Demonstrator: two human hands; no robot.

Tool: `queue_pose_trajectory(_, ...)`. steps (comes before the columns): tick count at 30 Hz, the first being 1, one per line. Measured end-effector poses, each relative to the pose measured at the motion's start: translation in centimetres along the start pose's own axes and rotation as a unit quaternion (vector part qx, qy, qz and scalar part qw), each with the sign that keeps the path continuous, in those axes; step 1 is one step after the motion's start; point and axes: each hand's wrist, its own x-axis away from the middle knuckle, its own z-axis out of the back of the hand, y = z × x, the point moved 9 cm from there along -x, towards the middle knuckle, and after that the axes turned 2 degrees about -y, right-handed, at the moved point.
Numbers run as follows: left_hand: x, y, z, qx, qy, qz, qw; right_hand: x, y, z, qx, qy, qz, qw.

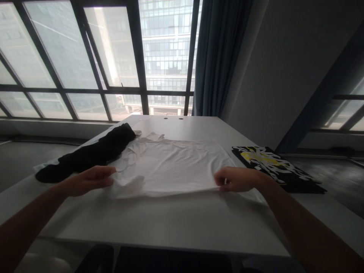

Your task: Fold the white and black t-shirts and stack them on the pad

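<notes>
A white T-shirt (176,163) lies spread across the table, its near edge drawn out between my two hands. My left hand (92,179) pinches the cloth near its left corner, at the sleeve side. On the other side, my right hand (234,179) grips the near edge close to the right end, with fingers curled round the fabric. The near edge looks slightly lifted, and wrinkles run over the middle of the shirt. Small folds of white cloth stick out at its far left.
Black clothing (93,151) lies in a long heap on the left of the white table (165,223). A folded black garment with white and yellow print (267,163) rests at the right edge. Windows and a blue curtain (220,57) stand beyond the far end.
</notes>
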Motion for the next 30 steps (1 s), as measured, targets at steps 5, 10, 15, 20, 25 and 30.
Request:
queue_pose_trajectory(5, -3.2, 1.5, 2.1, 0.151, -0.002, 0.027, 0.988, 0.2, -0.1, 2.6, -0.052, 0.038, 0.071, 0.995)
queue_pose_trajectory(10, -9.8, -0.6, 3.5, 0.102, 0.146, 0.056, 0.982, -2.5, 3.9, 6.6, -0.01, 0.276, -0.069, 0.959)
queue_pose_trajectory(15, -11.9, -4.7, 1.5, 0.027, 0.161, 0.07, 0.984, -3.2, 8.0, 3.6, -0.072, 0.183, -0.1, 0.975)
queue_pose_trajectory(20, -10.6, -6.2, 0.2, -0.028, 0.052, 0.086, 0.995, -0.7, 7.8, 2.3, -0.043, 0.112, -0.117, 0.986)
queue_pose_trajectory(25, -9.0, -7.4, -0.1, -0.155, -0.046, 0.156, 0.974, -0.6, 5.7, 0.6, 0.034, 0.031, -0.166, 0.985)
queue_pose_trajectory(30, -7.6, -5.9, -0.7, -0.134, -0.093, 0.176, 0.971, -0.6, 5.9, 0.2, 0.055, 0.021, -0.189, 0.98)
